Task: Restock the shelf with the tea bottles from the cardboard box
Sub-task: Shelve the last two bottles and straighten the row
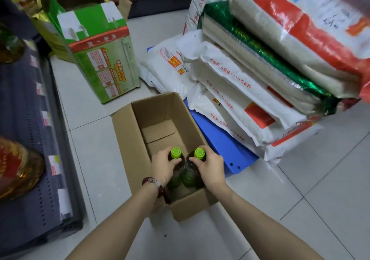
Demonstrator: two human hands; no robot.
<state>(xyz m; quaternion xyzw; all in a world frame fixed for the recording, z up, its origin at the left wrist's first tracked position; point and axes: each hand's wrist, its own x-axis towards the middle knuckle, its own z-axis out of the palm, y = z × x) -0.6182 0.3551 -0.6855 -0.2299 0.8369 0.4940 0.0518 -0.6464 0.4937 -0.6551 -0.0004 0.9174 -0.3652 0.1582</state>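
Nearest: open cardboard box (pixel 128 149) on tiled floor (pixel 300 209), flaps up, holding two tea bottles upright side by side at near end; far end of box bare cardboard. Left hand (pixel 163 168), beaded bracelet (pixel 153 181) at wrist, curled round shoulder of left tea bottle (pixel 176 171) just below green cap. Right hand (pixel 210 168) wrapped likewise round neck of right tea bottle (pixel 192 174); thumbs of both hands nearly meeting between the caps. Bottles inside box, bases hidden. Left of box: dark shelf (pixel 30 139) with price tags along edge and amber oil bottle (pixel 18 167). Right: blue plastic pallet (pixel 220 143) under stacked white sacks (pixel 240 99). Farther: green printed carton (pixel 100 55), top open, contents not visible.
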